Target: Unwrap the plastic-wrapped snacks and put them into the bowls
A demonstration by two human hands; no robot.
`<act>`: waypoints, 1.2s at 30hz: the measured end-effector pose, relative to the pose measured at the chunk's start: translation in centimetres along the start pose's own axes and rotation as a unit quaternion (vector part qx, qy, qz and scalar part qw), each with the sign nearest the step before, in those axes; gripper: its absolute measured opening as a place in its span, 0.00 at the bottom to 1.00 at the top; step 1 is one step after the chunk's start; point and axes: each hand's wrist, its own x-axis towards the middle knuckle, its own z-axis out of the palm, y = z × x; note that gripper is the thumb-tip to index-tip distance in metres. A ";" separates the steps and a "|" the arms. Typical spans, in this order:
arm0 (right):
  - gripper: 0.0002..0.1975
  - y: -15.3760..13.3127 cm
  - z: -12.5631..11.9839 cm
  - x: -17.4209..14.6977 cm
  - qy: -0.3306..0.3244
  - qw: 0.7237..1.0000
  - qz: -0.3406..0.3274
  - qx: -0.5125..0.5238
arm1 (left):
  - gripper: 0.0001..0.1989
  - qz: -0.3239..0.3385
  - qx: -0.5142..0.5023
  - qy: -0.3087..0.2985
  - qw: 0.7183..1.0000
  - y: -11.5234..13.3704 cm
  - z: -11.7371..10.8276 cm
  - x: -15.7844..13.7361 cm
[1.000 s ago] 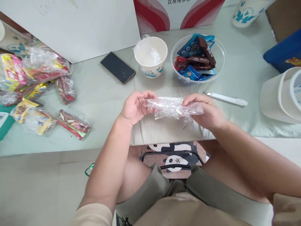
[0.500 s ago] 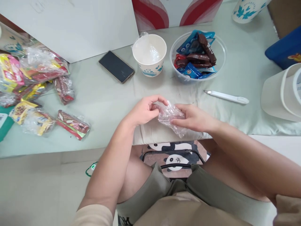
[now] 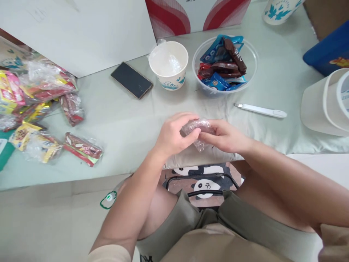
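A crumpled clear plastic wrapper (image 3: 201, 145) is held between both hands just above the near part of the table. My left hand (image 3: 176, 134) curls around its left side, thumb below and fingers over the top. On the right side, my right hand (image 3: 225, 135) pinches the plastic between thumb and fingers. Whether anything lies inside the wrapper is hard to make out. Beyond the hands stands a white paper cup (image 3: 172, 82) with clear plastic in it. Beside that cup, a clear round bowl (image 3: 253, 74) holds brown, red and blue snack packets.
A phone (image 3: 132, 80) lies left of the cup. A white-handled blade tool (image 3: 260, 110) rests right of the hands. One wrapped snack (image 3: 83, 148) and a heap of packets (image 3: 40, 85) lie at left. White tubs (image 3: 317, 105) stand at right; boxes line the back.
My left hand has closed further over the wrapper, its thumb now pressing on the plastic. The wrapper is bunched smaller. The whole view has shifted slightly.
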 end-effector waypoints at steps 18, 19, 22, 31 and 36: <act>0.09 -1.2 0.4 0.0 0.238 0.962 -0.038 -0.128 | 0.13 -0.179 -0.296 0.061 0.936 -1.3 -1.0 1.3; 0.09 -2.0 0.1 0.2 0.265 0.952 -0.054 -0.142 | 0.11 -0.175 -0.296 0.080 0.935 -1.3 -1.3 1.3; 0.12 -5.5 -1.1 2.2 0.336 0.902 -0.118 -0.243 | 0.08 -0.174 -0.299 0.106 0.932 -1.4 -2.3 1.3; 0.06 -14.2 -4.2 17.2 0.193 0.824 -0.171 -0.504 | 0.08 -0.165 -0.342 0.097 0.920 -1.3 -4.1 1.0; 0.09 -10.5 -4.9 18.3 0.083 0.856 -0.095 -0.501 | 0.07 -0.158 -0.354 0.092 0.917 -1.1 -4.5 1.0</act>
